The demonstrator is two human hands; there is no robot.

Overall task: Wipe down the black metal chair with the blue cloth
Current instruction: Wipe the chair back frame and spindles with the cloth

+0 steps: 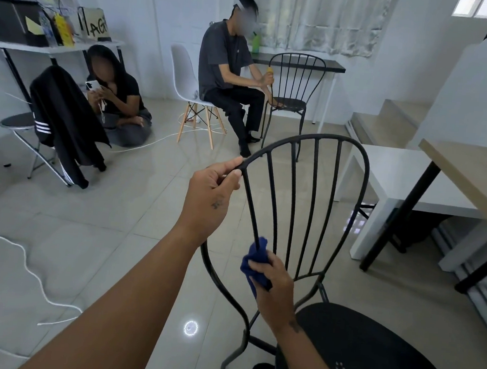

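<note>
The black metal chair stands right in front of me, its arched back with several thin vertical bars facing me and its round seat at the lower right. My left hand grips the top left of the back frame. My right hand holds the blue cloth bunched around the lower end of the leftmost bar.
A wooden table with black legs and a white bench stand at the right. A seated person handles a second black chair ahead. Another person sits on the floor at left, beside a folding stool with a black jacket. White cable lies on the tiles.
</note>
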